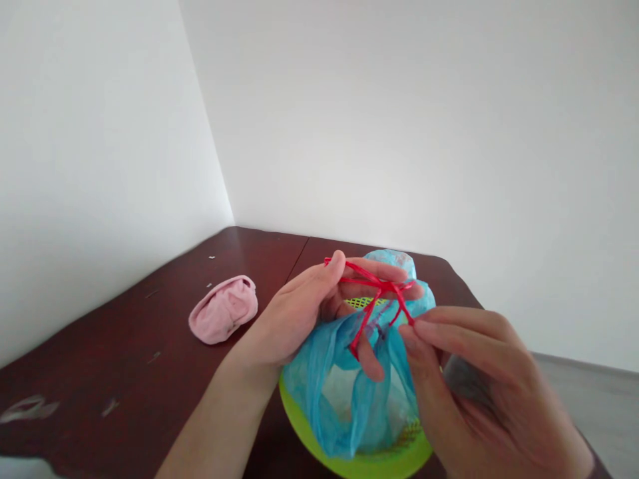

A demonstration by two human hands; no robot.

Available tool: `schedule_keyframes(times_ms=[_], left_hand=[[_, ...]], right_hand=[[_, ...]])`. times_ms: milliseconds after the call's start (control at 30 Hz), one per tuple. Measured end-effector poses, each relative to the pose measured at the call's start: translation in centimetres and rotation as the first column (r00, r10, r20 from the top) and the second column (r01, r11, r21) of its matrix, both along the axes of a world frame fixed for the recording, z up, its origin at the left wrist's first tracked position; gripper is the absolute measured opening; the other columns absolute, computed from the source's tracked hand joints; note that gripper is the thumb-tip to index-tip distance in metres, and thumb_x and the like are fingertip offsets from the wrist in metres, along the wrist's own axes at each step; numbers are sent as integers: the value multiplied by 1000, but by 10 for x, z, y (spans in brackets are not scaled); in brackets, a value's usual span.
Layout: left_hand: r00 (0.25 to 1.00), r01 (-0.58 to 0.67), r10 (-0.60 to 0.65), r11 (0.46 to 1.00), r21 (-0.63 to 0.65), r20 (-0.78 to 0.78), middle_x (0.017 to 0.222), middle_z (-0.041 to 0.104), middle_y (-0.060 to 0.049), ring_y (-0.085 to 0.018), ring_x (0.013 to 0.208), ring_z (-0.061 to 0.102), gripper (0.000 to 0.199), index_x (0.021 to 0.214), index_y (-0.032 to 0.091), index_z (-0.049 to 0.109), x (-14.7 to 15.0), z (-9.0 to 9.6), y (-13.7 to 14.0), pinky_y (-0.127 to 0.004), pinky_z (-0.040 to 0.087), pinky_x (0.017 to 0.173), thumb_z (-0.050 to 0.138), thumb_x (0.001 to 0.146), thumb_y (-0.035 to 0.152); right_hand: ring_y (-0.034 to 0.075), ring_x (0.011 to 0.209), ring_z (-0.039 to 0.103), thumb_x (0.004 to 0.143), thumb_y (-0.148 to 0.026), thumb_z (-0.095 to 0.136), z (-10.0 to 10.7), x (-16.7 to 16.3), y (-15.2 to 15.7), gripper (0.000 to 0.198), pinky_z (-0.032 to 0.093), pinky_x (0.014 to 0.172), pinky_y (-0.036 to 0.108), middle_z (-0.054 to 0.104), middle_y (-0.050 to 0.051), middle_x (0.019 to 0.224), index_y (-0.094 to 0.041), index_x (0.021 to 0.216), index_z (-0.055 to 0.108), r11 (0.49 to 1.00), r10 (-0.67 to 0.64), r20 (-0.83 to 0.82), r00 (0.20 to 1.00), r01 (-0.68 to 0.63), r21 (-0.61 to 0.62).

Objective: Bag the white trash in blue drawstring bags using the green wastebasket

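lower right: right hand [469, 379] pinched red string [384, 287], located just below mid-frame. left hand [307, 306], fingers apart, bore its loops, blue bag [319, 372] and green basket [307, 436] beneath. looping appeared in hand; next move seemingly called for even tension.

A dark reddish-brown table [150, 392] carries everything, with a thin seam [298, 258] running in from its far edge. A pink cloth item [223, 310] lies crumpled well in from the left edge. A lime-green basket [305, 426] sits toward the near edge, its base hidden. Small pale scraps [212, 257] dot the left half, including a clear-looking strip [30, 408] near the left edge.
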State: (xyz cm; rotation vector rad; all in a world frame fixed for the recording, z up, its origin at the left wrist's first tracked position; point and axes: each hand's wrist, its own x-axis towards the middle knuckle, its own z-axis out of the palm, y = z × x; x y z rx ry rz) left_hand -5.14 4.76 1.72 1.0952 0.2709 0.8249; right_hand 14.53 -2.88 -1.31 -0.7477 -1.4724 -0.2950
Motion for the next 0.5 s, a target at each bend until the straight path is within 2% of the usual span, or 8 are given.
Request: schedule_keyframes(times_ms=[100,233,333,400,433,500], left_hand=[[998,-58,58,998,35,7,102,90,-11,-18,54,77,67,144,16,83,2,3,-3,-28,58,55,63,118,75],[993,-116,116,988,100,5,91,85,-8,-19,59,77,64,141,17,81,2,5,-3,-25,54,52,62,119,74],[987,-156,158,968,197,3,89,83,-9,-19,62,74,65,132,15,82,-3,5,-1,-26,53,53,62,119,75],[968,-243,252,926,290,6,88,82,-9,-20,68,74,67,123,15,84,-7,4,-2,-28,56,60,60,119,77],[948,-300,318,888,349,6,88,81,-10,-21,72,74,66,117,16,84,-8,3,-3,-30,58,65,58,120,77],[887,-406,461,768,495,12,90,80,-10,-23,81,74,64,108,17,85,-12,2,-5,-33,59,75,56,122,72]], right_hand=[[26,95,89,99,2,84,3,-4,3,43,77,82,40,90,4,112,-29,130,87,994,82,109,991,-73,-84],[28,115,91,103,0,78,6,-4,9,46,78,95,38,91,7,131,-28,139,86,974,147,189,971,-108,-199],[26,105,91,104,-4,78,5,-3,9,48,78,88,36,91,8,129,-27,146,83,953,186,190,964,-129,-275],[24,93,90,101,-3,80,3,-4,5,44,75,80,35,91,6,117,-27,139,84,957,184,174,967,-137,-254],[23,88,88,99,-2,82,2,-4,3,43,74,78,35,91,5,111,-26,134,84,968,161,153,975,-126,-216],[24,85,86,97,-2,84,-1,-4,-1,42,71,72,36,89,4,106,-26,131,85,990,85,86,993,-74,-120]])
